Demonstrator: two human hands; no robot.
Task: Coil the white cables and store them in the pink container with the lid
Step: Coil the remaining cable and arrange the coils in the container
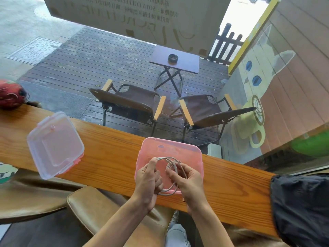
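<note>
A: How far is the work now?

B: I judge it is near the middle. The white cable (169,172) is already in several loops, held just above the open pink container (194,152) on the wooden counter (110,152). The left hand (148,182) grips the left side of the coil with curled fingers. The right hand (187,180) pinches the strands on the right side.

A: And what is left?

B: To lay the coil inside and close it. The clear lid (53,145) lies apart on the left, tilted over the near edge of the counter.

A: How does the cable look?

B: Thin, pale, with loose uneven loops and one smaller ring inside
</note>
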